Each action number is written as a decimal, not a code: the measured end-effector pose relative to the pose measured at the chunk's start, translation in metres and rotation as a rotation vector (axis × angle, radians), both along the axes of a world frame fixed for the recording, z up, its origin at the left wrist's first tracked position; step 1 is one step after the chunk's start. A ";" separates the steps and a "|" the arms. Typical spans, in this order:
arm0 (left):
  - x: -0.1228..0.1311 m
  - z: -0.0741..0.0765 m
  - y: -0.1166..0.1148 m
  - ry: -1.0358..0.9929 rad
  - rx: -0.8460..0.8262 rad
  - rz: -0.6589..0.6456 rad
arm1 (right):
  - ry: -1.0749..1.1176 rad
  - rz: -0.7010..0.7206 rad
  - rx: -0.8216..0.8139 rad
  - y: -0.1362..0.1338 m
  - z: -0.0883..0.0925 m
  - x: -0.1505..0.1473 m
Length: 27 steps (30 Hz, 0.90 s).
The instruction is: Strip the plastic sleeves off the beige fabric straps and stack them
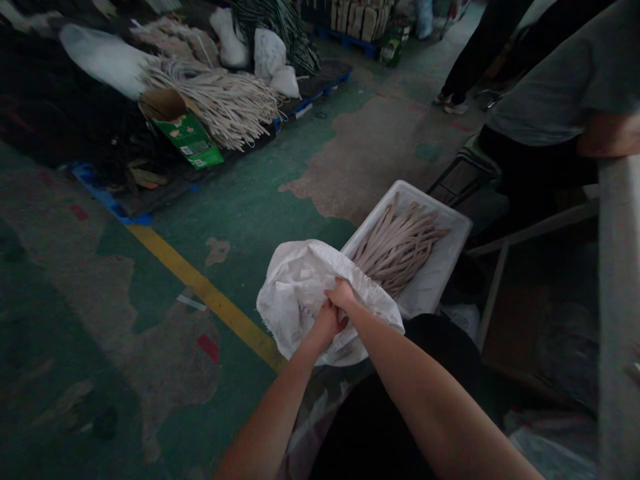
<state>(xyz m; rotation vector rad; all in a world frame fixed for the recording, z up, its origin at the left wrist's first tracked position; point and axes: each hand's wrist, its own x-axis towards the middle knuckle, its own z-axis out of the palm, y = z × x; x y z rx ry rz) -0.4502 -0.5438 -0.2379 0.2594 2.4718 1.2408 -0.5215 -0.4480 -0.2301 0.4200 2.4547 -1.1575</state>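
Observation:
A white woven sack [285,280] gapes open in front of me, its frayed mouth rolled outward. Both of my hands are at its opening, close together. My left hand [329,320] has its fingers curled, and what they close on is hidden. Just above it, my right hand [342,293] is also closed, with its fingertips pointing into the sack. Crumpled whitish material shows inside, too dim to make out. Against the sack's far right side stands a white plastic bin [450,267] holding a bundle of beige strips [400,247].
A co-worker in a grey shirt [545,87] sits on a stool [473,160] at a workbench [617,267] to the right. At the upper left, a pallet [107,193] bears beige cords [225,100] and a green carton [187,137]. A yellow line [210,293] crosses the floor.

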 end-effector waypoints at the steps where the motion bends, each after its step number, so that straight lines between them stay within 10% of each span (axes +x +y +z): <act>1: 0.011 0.011 -0.012 0.043 -0.017 -0.036 | -0.004 0.043 0.016 0.000 -0.001 0.003; 7: -0.004 0.056 -0.082 0.317 -0.147 0.236 | 0.012 0.377 -0.002 -0.002 0.007 0.034; 12: -0.061 0.020 -0.093 0.133 -0.200 0.232 | 0.010 0.641 -0.114 0.000 0.021 0.064; 18: -0.054 -0.032 -0.069 -0.037 -0.079 0.124 | 0.210 0.239 -0.074 0.049 0.043 0.036; 23: -0.031 -0.042 -0.046 -0.034 -0.174 -0.004 | 0.219 0.022 0.197 0.106 0.066 -0.029; 27: -0.015 -0.039 -0.028 -0.018 -0.183 -0.006 | 0.211 -0.158 0.399 0.095 0.083 -0.032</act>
